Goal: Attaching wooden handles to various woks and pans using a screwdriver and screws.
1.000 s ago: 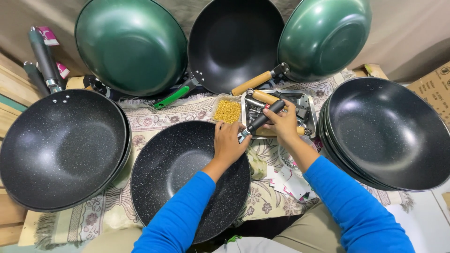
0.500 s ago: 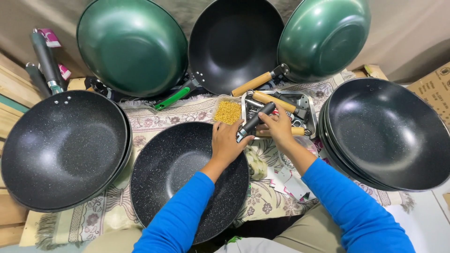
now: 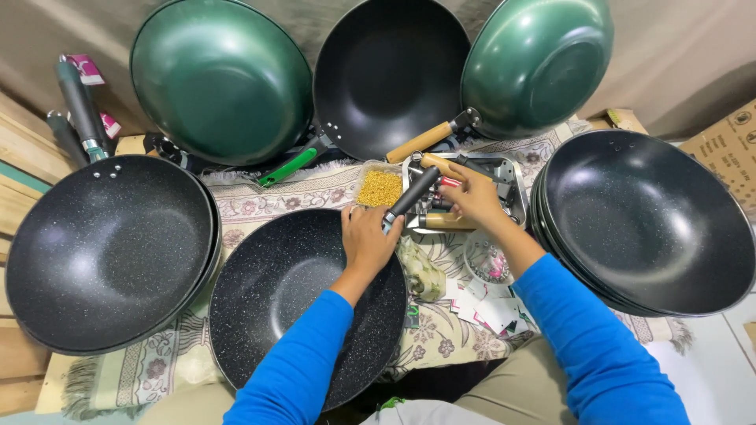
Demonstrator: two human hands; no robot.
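Note:
A black speckled wok (image 3: pixel 291 299) lies on a patterned cloth in front of me. My left hand (image 3: pixel 366 240) grips its far rim where a black handle (image 3: pixel 413 193) meets the pan. My right hand (image 3: pixel 472 195) sits at the upper end of that black handle, fingers curled by it, above a metal tray (image 3: pixel 512 185) of handles and small parts. A wooden handle (image 3: pixel 441 222) lies in the tray under my right wrist.
A small box of yellow screws (image 3: pixel 380 187) sits left of the tray. Stacked black woks stand at the left (image 3: pixel 102 244) and right (image 3: pixel 654 220). Two green woks (image 3: pixel 220 79) (image 3: pixel 543 63) and a black one (image 3: pixel 390 71) lean against the back wall.
The hands shifted only slightly at the black handle; my right hand slid a little up along it. The wok and the tray stayed put.

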